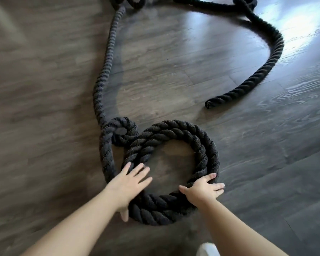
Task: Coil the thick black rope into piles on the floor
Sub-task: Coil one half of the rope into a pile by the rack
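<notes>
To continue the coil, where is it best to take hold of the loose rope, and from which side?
Probably grip the straight run just beyond the small loop, from above with the left hand: it lies flat and free there, leading directly into the coil.

No legible text, labels or numbers.
</notes>
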Available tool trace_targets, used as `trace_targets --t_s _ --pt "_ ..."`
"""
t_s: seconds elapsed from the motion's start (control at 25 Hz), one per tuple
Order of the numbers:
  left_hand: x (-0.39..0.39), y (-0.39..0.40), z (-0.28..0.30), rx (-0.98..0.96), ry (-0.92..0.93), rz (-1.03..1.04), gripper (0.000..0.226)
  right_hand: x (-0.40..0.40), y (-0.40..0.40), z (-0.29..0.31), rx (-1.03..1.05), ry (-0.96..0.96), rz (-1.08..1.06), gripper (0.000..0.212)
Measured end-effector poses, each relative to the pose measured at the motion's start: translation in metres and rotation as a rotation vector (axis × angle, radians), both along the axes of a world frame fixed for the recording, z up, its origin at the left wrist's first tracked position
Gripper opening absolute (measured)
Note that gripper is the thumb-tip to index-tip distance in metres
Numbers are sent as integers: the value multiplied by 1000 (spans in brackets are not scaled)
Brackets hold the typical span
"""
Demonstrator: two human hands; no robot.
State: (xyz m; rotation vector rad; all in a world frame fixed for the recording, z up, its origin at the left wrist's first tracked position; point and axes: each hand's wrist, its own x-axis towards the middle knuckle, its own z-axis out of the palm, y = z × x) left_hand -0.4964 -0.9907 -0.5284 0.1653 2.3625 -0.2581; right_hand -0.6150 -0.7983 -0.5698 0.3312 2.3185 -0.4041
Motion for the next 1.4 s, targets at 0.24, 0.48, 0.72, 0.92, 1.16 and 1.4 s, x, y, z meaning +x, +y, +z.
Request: trace_targets --t_s 0.24,0.48,0.72,0.92,1.16,1.4 --pt "-56 -64 -8 -116 -13 -83 164 -67 10 -2 -19 13 221 133" --pt "-78 -38 -5 10 -103 106 151 -129 4 11 33 37 379 122" --pt "-116 11 -11 16 -27 440 147 -127 -53 15 4 55 98 127" --pt "-154 -29 9 134 -18 283 150 -141 -82 5 60 84 150 132" --pt "-192 -154 15 139 4 -278 159 -154 -86 3 92 30 310 126" --pt "-170 -130 -31 157 143 -179 151 -196 -89 6 56 103 474 119"
